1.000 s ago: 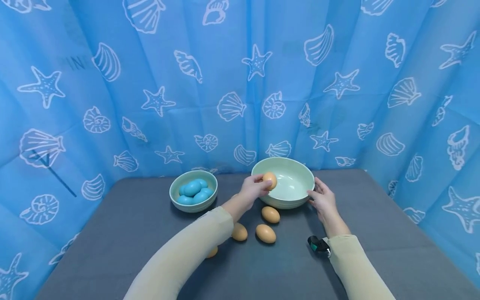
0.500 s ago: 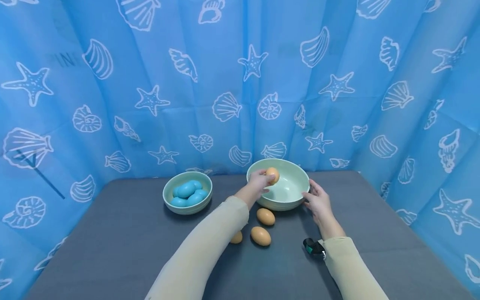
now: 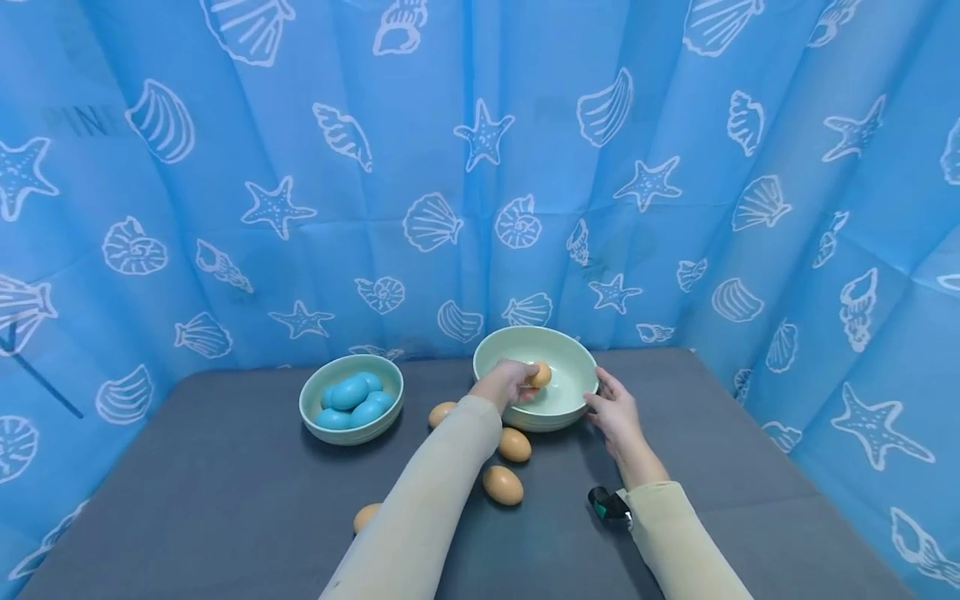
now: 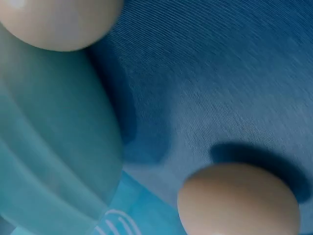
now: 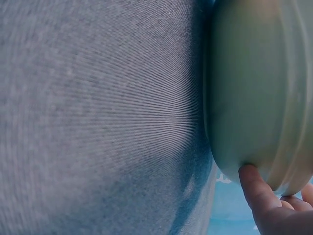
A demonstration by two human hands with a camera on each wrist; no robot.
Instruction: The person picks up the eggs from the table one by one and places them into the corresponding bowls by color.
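Note:
My left hand [image 3: 510,385] pinches a brown egg [image 3: 541,375] inside the large pale green bowl [image 3: 573,360], reaching over its left front rim. No other egg shows in this bowl. At the right side, my right hand [image 3: 615,410] holds the bowl's rim, thumb over the edge and fingers along the outer wall; the right wrist view catches those fingertips [image 5: 250,178] against the wall. Just in front of the bowl lie two brown eggs, one nearer it [image 3: 514,445] and another closer to me [image 3: 502,485]. The left wrist view shows the bowl's outer wall [image 4: 54,142], not the hand.
A smaller green bowl [image 3: 360,432] of several blue eggs [image 3: 349,392] stands at the left. Beside my left sleeve are two more brown eggs, one behind [image 3: 441,413] and one in front [image 3: 367,517]. A blue shell-patterned curtain [image 3: 420,167] hangs behind the grey table [image 3: 225,492].
My left hand has carried the brown egg lower into the large bowl. The right hand keeps its hold on the rim. The head view has turned slightly right, shifting everything left.

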